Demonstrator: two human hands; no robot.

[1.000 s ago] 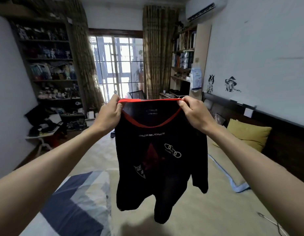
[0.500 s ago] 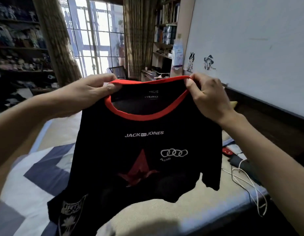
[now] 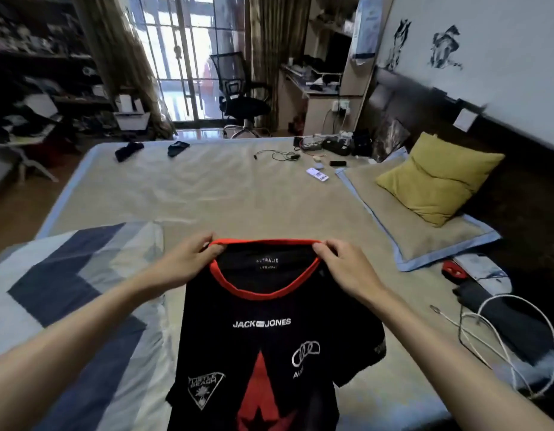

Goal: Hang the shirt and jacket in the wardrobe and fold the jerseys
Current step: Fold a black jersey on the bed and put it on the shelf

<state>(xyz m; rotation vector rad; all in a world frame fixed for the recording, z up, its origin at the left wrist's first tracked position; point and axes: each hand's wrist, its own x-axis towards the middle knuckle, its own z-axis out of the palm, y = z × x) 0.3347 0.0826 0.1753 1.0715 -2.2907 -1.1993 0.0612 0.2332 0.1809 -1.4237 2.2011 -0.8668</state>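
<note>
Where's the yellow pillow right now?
In the head view the yellow pillow is at the right, propped against the dark headboard on a blue-edged mat, beyond the black jersey.

A home bedroom: a wide bed (image 3: 238, 194) with a pillow (image 3: 437, 178), curtains (image 3: 120, 57), cluttered shelves (image 3: 36, 57).

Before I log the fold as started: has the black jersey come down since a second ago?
Yes. The black jersey was held up against the window; now it hangs low over the bed, collar pinched by the left hand and the right hand.
</note>
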